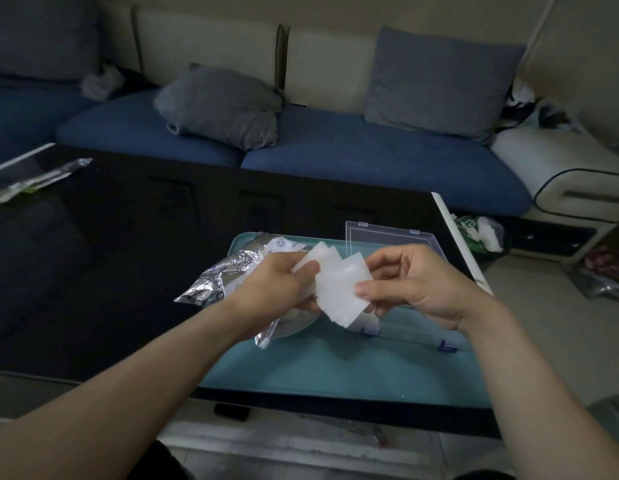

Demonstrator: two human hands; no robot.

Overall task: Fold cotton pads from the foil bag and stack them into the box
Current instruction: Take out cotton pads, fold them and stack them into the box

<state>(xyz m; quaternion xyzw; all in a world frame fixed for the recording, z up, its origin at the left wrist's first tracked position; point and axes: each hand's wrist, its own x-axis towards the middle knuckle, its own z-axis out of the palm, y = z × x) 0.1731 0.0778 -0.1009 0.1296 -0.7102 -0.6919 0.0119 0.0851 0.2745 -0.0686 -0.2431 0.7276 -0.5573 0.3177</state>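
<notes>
Left hand: the left hand [284, 282] holds a fanned bunch of cotton pads [336, 289] above the teal mat [336, 368], thumb pressed on the upper pads.
Right hand: the right hand [415, 282] pinches the front pad by its right edge, thumb on top and fingers [381, 261] curled behind.
Pads: white, thin, roughly square, overlapping like cards; how many there are I cannot tell.
Foil bag: the foil bag [225, 278] lies crumpled on the mat's left side, just under the left hand.
Box: the clear plastic box [398, 237] stands open on the mat behind the hands, partly hidden; whether any pads lie inside I cannot tell.
Table: a dark glossy table [128, 254] carries the mat; a second foil wrapper [38, 180] lies at its far left.
Handling: the pads look very light, soft and limp, and likely cling to one another. A gentle pinch at an edge or corner should peel one free; a hard squeeze would crumple it.
Risk: pulling may drag a second pad along.
</notes>
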